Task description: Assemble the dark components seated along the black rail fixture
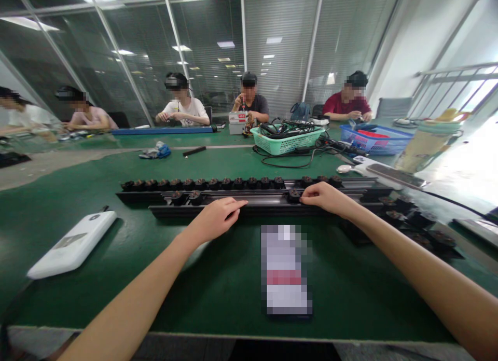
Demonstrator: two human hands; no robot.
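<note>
Two long black metal rails lie side by side across the green table. In the nearer rail (257, 210), small round black socket modules sit in the channel, two of them, including one socket module (195, 197), near its left end. My right hand (324, 197) pinches another black socket module (293, 196) in this channel, further right. My left hand (220, 218) rests at the rail's front edge, index finger stretched along it and thumb apart, holding nothing. The farther rail (136, 199) carries a row of several similar modules.
Loose black modules (443, 239) lie at the right. A phone with a blurred screen (286, 267) lies in front of me, a white power bank (73, 244) at left. Further back stand a green basket of cables (288, 143) and a blue basket (377, 140). Several people sit opposite.
</note>
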